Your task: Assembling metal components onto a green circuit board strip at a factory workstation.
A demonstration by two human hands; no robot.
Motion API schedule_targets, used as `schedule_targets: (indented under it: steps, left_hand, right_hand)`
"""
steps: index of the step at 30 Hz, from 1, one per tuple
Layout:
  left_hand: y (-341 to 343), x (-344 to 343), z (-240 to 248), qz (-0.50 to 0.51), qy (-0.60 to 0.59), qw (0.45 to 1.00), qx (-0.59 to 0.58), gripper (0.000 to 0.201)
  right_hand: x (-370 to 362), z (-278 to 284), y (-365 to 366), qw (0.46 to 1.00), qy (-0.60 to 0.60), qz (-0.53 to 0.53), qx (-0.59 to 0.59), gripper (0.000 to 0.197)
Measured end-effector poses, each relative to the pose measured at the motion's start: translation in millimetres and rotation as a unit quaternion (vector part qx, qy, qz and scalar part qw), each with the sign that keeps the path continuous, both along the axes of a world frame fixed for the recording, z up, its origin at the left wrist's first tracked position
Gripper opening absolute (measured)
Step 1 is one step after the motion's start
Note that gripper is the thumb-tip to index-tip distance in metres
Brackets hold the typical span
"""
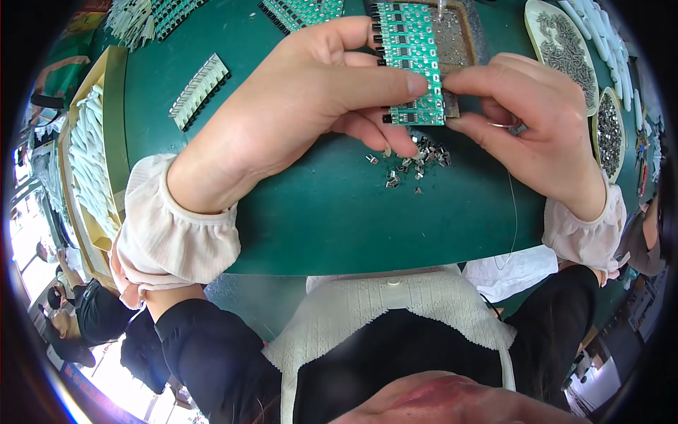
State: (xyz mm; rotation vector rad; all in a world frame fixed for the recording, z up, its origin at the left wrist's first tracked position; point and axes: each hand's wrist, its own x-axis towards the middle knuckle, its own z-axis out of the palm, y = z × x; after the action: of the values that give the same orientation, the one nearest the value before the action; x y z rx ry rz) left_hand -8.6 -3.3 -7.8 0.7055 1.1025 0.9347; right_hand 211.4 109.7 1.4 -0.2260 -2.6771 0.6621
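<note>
My left hand [311, 92] is closed around a green circuit board panel [417, 53], its thumb lying across the face. Black parts line the panel's left edge, and small metal parts sit along its right edge. At the lower right edge of the panel, the index finger and thumb of my right hand [530, 106] are bent in close. A thin silvery wire [503, 126] runs through the curled right fingers and hangs down past the table edge. Whether those fingertips also pinch a small part cannot be made out. Below the panel lies a scatter of small metal pieces [420, 159].
A strip of boards [200, 92] lies left on the green table [339, 226]. Further left stands a yellow box [116, 85] of pale sleeved pieces. Behind the panel is a tray [470, 28]; at right are dishes of metal parts [561, 49] [609, 134]. Another person [106, 314] sits lower left.
</note>
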Motion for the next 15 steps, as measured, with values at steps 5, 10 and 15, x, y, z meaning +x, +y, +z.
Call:
schedule_targets:
  steps: [5, 10, 15]
  left_hand:
    - [1.0, -0.3, -0.6, 0.008, -0.036, 0.999, -0.019, 0.031]
    - [0.7, -0.2, -1.3, 0.003, -0.024, 1.0, -0.018, 0.031]
    - [-0.4, -5.6, -6.8, -0.003, -0.03, 0.999, 0.026, 0.031]
  right_hand:
    - [0.2, 0.3, -0.1, 1.0, 0.003, 0.004, 0.013, 0.036]
    - [0.2, 1.3, 0.2, 1.0, 0.0, 0.001, 0.012, 0.038]
    - [2.4, 6.4, -1.4, 0.996, -0.046, -0.05, -0.065, 0.036]
